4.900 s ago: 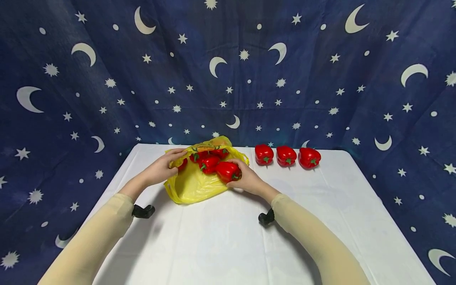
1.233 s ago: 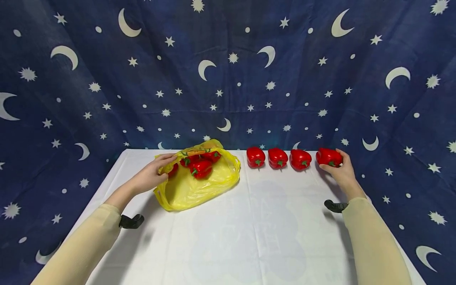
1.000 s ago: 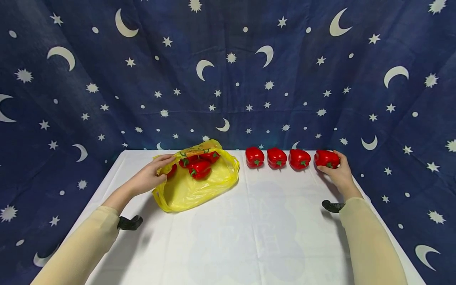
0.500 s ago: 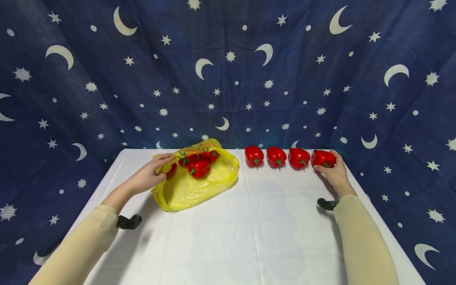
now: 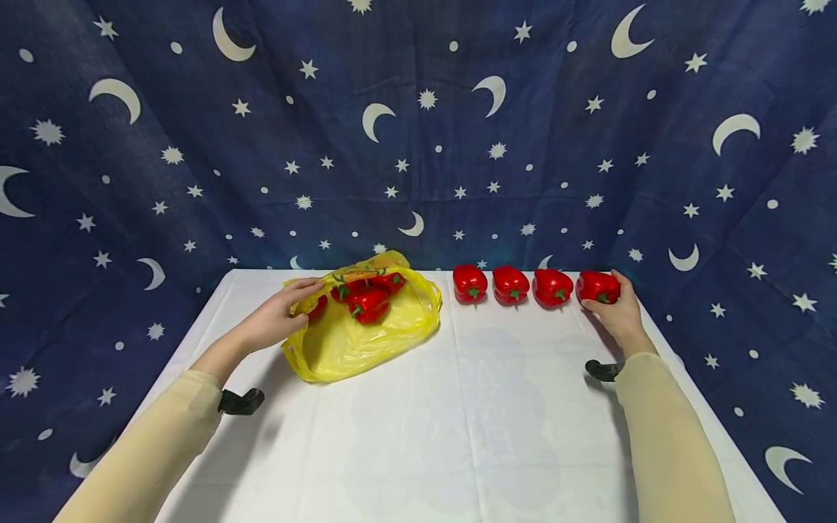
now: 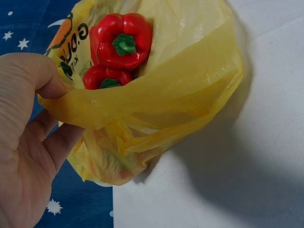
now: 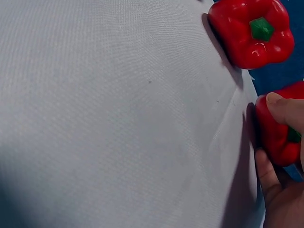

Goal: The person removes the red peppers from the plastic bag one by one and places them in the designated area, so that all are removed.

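My left hand (image 5: 277,319) pinches the rim of a yellow plastic bag (image 5: 353,356), thumb and fingers on either side of the film in the left wrist view. Inside the bag lie several red bell peppers, one of them a pepper (image 5: 370,306) with its green stem toward me. At the right end of the row, my right hand (image 5: 620,314) grips a red bell pepper (image 5: 596,287) by its side, thumb in front and fingers behind. To its left, at a small gap, sits another bell pepper (image 5: 552,288) on the cloth.
Two more bell peppers, a left one (image 5: 469,284) and a middle one (image 5: 510,285), continue the row along the far edge of the white-covered table (image 5: 418,450). A dark blue curtain (image 5: 445,131) with moons and stars rises behind and at both sides.
My right hand took a bell pepper from the bag, carried it right to the row's end, then shifted it slightly left toward its neighbour. My left hand kept holding the bag's rim.
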Demonstrator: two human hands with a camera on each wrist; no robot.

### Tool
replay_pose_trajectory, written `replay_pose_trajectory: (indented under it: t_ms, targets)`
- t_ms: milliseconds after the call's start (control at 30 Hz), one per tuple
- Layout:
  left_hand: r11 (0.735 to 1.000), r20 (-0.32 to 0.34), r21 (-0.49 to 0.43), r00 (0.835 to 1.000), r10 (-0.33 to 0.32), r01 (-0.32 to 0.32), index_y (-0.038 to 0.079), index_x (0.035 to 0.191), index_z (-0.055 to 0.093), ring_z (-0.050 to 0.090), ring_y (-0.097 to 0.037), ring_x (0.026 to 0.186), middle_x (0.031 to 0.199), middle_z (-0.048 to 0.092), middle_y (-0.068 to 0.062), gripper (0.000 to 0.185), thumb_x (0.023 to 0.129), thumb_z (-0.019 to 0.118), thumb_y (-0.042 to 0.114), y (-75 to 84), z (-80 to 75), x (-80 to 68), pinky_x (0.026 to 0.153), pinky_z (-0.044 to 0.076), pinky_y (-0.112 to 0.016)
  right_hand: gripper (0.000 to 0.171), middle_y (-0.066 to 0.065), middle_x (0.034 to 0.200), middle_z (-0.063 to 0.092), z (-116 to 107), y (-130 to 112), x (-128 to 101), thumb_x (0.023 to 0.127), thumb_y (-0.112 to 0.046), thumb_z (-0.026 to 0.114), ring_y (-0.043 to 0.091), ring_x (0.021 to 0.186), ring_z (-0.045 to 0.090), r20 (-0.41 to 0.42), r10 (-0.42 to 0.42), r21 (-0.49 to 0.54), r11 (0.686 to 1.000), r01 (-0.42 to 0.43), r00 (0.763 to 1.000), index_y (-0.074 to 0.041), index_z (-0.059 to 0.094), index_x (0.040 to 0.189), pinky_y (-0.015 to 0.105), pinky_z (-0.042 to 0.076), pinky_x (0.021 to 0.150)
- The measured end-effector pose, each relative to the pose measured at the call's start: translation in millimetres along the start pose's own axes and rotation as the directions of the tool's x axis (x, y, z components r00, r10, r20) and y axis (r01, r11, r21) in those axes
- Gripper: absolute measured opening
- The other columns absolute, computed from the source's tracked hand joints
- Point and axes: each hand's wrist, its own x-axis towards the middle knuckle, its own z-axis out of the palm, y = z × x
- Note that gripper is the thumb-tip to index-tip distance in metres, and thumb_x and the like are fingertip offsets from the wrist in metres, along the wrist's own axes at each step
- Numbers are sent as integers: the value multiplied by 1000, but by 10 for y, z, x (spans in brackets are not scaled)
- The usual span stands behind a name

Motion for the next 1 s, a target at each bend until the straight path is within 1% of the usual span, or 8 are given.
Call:
replay_pose_trajectory:
  t_ms: [133, 233, 400, 533, 667, 800, 900, 1000]
  targets:
    - [1000, 4, -9, 1000, -4, 4, 9, 158, 40, 33, -37, 146, 166, 24, -12, 67, 93, 55, -1, -7, 10, -1, 110, 40, -57, 102, 23, 169, 8, 2, -5, 8, 95, -10, 71, 47, 152, 12, 14, 6, -30, 1000, -5, 1000, -15, -2, 166, 63, 20, 118]
    - [1000, 7, -11, 1000, -3, 3, 9, 158, 40, 34, -38, 146, 166, 24, -12, 68, 93, 55, -2, -7, 11, 2, 110, 39, -59, 103, 24, 168, 6, -1, -12, 8, 94, -9, 71, 48, 152, 11, 14, 5, -41, 999, -4, 1000, -13, -4, 165, 64, 19, 118]
    - [1000, 7, -6, 1000, -3, 3, 8, 158, 40, 34, -37, 146, 165, 25, -12, 68, 93, 55, -3, 18, 1, 5, 110, 39, -58, 108, 25, 168, 4, -10, -17, 9, 93, -10, 73, 49, 152, 9, 6, 28, -63, 998, -28, 1000, -11, -8, 164, 64, 20, 117]
    - [1000, 6, -7, 1000, -3, 3, 9, 158, 40, 35, -37, 145, 165, 26, -12, 68, 93, 55, -4, 27, -7, 7, 110, 40, -58, 109, 27, 167, 4, -13, 4, 23, 93, -12, 74, 49, 152, 9, 6, 20, -74, 997, -20, 1000, -9, -9, 164, 63, 19, 118]
    - [1000, 9, -4, 1000, -2, 2, 9, 158, 39, 36, -37, 145, 165, 25, -12, 69, 93, 55, -3, 33, -12, 2, 110, 41, -57, 109, 28, 167, 4, -14, 13, 16, 92, -10, 74, 50, 151, 9, 10, 25, -96, 995, -24, 1000, -7, -10, 163, 64, 19, 117]
    - [1000, 7, -2, 1000, -5, 5, 9, 159, 38, 35, -37, 145, 166, 24, -13, 69, 93, 56, -2, 30, -23, -13, 109, 42, -56, 113, 29, 167, 1, -19, -7, -8, 90, -6, 74, 51, 151, 7, 35, 38, -119, 992, -34, 999, -7, -13, 162, 65, 19, 117]
    - [1000, 4, -8, 1000, -1, 1, 9, 159, 37, 35, -37, 144, 166, 24, -12, 70, 93, 56, -2, 16, -23, -9, 109, 42, -56, 116, 31, 166, 2, -52, -10, -36, 89, -3, 74, 52, 150, 12, 54, 47, -111, 993, -41, 997, -9, -15, 162, 64, 22, 116]
    - [1000, 4, -12, 1000, 9, -8, 10, 159, 38, 36, -35, 144, 166, 24, -10, 70, 93, 55, -2, 0, -10, 17, 109, 42, -55, 114, 33, 165, 7, -119, 8, -75, 88, -1, 72, 52, 147, 22, 48, 54, -91, 995, -49, 997, -9, -15, 162, 62, 31, 113]
